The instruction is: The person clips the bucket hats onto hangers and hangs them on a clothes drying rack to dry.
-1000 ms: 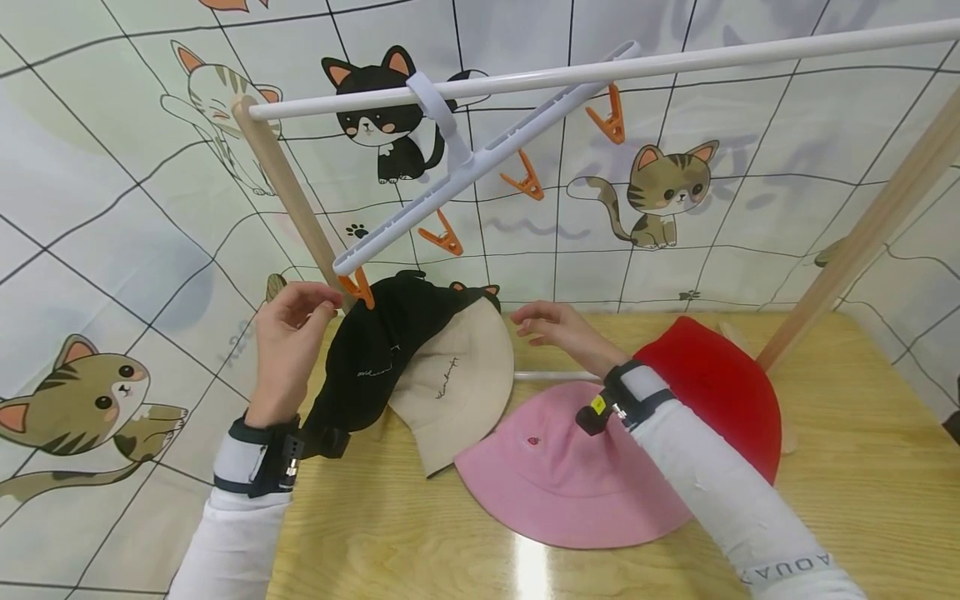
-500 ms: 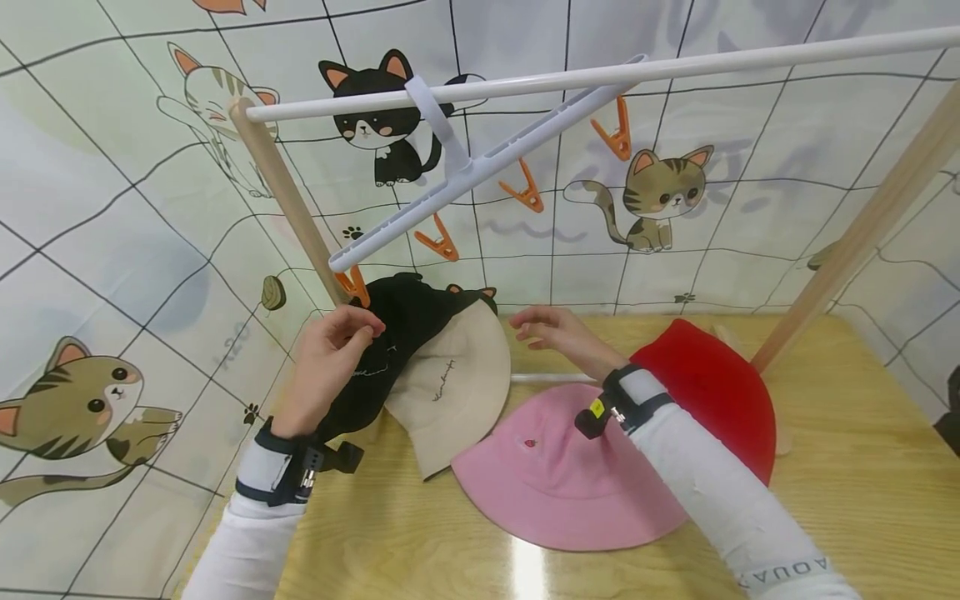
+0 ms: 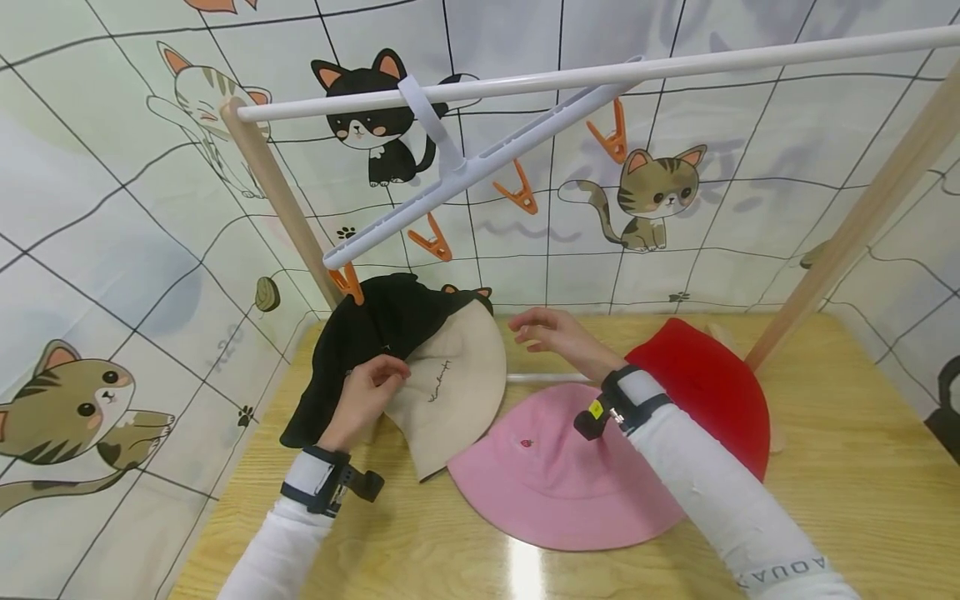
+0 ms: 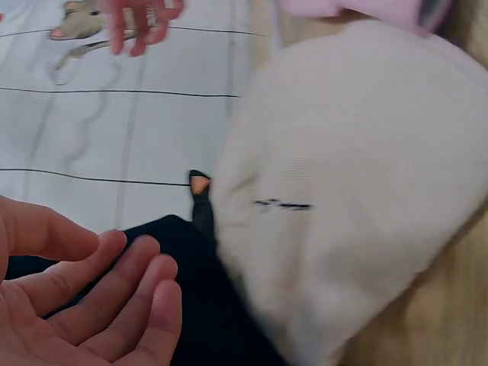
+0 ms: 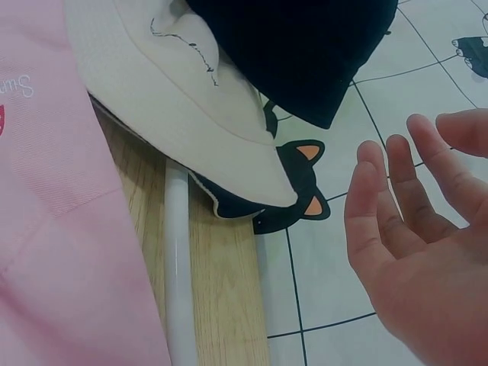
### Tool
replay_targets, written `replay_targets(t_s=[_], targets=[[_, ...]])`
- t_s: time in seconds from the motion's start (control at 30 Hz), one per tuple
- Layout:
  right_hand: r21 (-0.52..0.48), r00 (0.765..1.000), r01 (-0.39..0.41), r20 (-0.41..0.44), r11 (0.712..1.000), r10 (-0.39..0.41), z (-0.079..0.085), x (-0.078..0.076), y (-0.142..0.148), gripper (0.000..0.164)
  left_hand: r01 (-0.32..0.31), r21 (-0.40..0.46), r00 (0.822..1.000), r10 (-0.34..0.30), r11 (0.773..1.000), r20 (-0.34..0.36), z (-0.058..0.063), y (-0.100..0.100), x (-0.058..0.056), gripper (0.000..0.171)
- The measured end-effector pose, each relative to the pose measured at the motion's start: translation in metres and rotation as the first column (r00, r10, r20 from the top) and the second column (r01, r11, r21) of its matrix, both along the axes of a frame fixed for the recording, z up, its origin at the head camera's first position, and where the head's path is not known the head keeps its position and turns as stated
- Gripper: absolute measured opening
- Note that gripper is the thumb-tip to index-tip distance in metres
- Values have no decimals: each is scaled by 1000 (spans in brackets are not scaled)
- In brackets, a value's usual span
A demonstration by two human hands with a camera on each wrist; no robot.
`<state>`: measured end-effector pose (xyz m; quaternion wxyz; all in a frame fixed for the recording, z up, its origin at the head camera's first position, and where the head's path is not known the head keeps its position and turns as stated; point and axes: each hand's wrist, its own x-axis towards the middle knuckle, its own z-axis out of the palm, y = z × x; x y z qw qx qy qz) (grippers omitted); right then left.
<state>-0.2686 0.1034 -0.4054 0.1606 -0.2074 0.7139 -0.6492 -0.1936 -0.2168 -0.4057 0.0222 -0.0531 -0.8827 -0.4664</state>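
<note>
A black bucket hat [image 3: 386,312] is at the leftmost orange clip [image 3: 347,285] of a pale hanger [image 3: 480,167]. Beside it a beige bucket hat [image 3: 472,358] with dark script lies partly under the black brim. My left hand [image 3: 367,396] hovers in front of the two hats; in the left wrist view its fingers are loosely bent with nothing between them. To the right of the beige hat my right hand [image 3: 558,337] is held in the air, fingers relaxed and holding nothing. A pink bucket hat [image 3: 555,492] with a small strawberry lies nearest, below the right wrist.
A red hat [image 3: 697,392] lies at the right, partly behind the right arm. The hanger hooks over a white rail [image 3: 712,65] between wooden posts [image 3: 281,196]. Several orange clips hang from it. A low white bar [image 3: 543,378] crosses the wooden table [image 3: 420,542].
My left hand has moved from beside the leftmost clip down and right, toward the beige hat. The right hand has stayed in nearly the same place. The hats have hardly shifted.
</note>
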Motion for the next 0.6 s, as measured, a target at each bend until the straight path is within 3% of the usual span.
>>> replay_targets(t_s=[0.23,0.5,0.6], targets=[[-5,1000,-2,3,1000,2,-2,0,2,33,-65,-14,995,66,998,73,-25,6,-9,27],[8,1000,0,14,1000,0,-3,2,4,34,-127,-115,987,137,985,81,-38,1,-15,42],[20,1000,4,22,1000,-5,-5,2,5,35,-134,-114,984,146,984,100,-39,1,-16,47]])
